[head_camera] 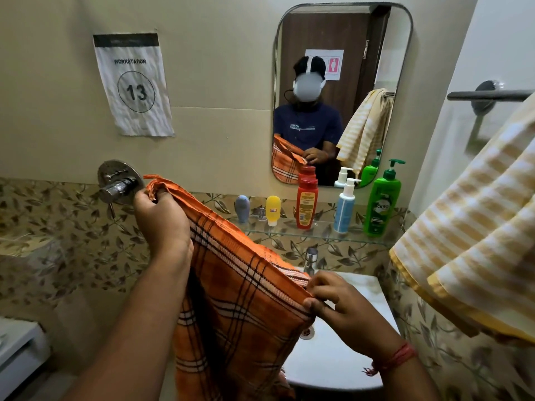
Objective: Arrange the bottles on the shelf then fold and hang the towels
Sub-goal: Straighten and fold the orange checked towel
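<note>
Orange checked towel (240, 287) held stretched above sink (341, 360); left hand (162, 218) pinches upper corner, right hand (344, 311) pinches lower edge; 5 bottles upright on glass shelf (321, 233); yellow striped towel (469, 235) hangs at right.

Bathroom, used as numbered workstation: white ceramic washbasin (347, 357), rounded wall mirror (341, 39), glass toiletry shelf (318, 234), paper "WORKSTATION 13" sign (133, 85).

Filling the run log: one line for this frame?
stage: folding | left hand: pinches orange towel | right hand: pinches edge | bottles: on shelf
</note>
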The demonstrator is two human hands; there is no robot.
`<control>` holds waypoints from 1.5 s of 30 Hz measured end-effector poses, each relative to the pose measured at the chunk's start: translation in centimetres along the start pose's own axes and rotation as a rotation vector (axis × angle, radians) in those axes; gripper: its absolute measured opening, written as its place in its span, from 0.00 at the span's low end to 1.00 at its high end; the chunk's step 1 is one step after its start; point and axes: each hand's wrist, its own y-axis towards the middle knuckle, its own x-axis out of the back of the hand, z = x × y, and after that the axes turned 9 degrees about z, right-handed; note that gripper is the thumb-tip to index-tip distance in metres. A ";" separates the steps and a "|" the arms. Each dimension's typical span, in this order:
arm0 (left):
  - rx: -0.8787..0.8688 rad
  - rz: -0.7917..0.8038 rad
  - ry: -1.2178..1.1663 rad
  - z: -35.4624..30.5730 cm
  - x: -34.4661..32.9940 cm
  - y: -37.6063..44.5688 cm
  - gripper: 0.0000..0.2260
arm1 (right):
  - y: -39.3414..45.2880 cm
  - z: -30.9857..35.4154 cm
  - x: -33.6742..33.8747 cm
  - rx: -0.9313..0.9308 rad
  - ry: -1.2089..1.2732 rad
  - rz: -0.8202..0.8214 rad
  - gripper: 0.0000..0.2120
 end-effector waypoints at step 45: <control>0.016 0.004 -0.063 2.7 -1.1 4.4 0.10 | 1.5 -0.4 3.9 0.038 -0.005 -0.126 0.10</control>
